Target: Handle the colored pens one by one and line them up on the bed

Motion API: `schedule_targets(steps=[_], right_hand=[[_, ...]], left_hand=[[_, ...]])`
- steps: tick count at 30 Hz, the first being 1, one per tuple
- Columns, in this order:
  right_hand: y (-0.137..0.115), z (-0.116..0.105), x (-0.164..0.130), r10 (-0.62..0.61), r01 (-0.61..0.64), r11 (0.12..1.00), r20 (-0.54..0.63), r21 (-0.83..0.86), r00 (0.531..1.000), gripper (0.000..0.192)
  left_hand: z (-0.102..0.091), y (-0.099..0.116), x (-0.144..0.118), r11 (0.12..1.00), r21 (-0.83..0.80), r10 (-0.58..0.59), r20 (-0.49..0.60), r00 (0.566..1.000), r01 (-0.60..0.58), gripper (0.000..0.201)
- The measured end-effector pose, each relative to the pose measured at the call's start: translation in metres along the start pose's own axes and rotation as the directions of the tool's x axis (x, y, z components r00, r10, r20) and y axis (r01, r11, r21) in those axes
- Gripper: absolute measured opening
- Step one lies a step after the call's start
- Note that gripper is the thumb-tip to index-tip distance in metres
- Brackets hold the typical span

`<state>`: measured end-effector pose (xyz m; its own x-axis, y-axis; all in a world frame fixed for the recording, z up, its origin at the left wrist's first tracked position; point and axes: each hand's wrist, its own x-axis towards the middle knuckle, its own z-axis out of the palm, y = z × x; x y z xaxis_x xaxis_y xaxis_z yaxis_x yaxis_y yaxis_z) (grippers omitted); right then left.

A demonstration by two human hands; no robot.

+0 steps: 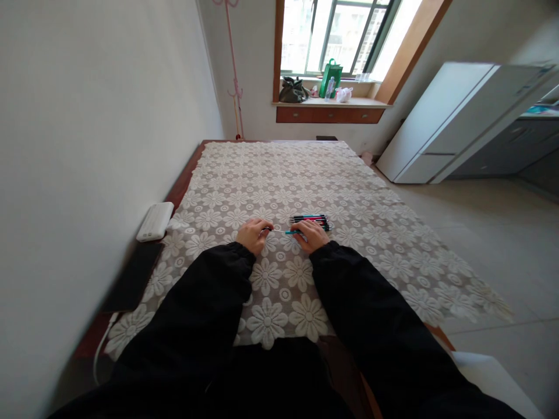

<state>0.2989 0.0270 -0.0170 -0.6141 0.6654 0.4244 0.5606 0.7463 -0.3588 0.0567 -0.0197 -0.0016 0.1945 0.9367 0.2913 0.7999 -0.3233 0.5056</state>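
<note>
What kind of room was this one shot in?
Probably a home room with a kitchen corner: a lace-covered table, a white fridge, a window ledge holding bags.

Two hands are counted, a left hand (253, 234) and a right hand (313, 235). One teal pen (283, 231) is held between them. One bundle of pens (311, 220) is seen at frame centre; its exact count cannot be determined. One white box (155, 221) is recorded at left, and two bags (331, 78) at the top.
</note>
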Motion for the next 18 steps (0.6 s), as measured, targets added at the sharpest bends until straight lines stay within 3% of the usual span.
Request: schedule_targets(steps=[9, 15, 18], right_hand=[[0.007, -0.006, -0.002, 0.052, -0.057, 0.995, -0.061, -0.087, 0.997, 0.016], [0.004, -0.014, -0.001, -0.061, 0.058, 0.995, -0.035, -0.077, 0.998, 0.018], [0.001, -0.015, 0.000, -0.079, 0.079, 0.996, 0.000, -0.050, 0.997, 0.019]], left_hand=[[0.000, -0.004, 0.001, 0.987, 0.016, -0.157, -0.071, 0.985, 0.158, 0.022], [-0.002, 0.001, -0.001, 0.996, -0.093, 0.020, 0.013, 1.000, -0.019, 0.017], [-0.002, 0.003, -0.002, 0.990, -0.133, 0.052, 0.019, 0.998, -0.049, 0.014]])
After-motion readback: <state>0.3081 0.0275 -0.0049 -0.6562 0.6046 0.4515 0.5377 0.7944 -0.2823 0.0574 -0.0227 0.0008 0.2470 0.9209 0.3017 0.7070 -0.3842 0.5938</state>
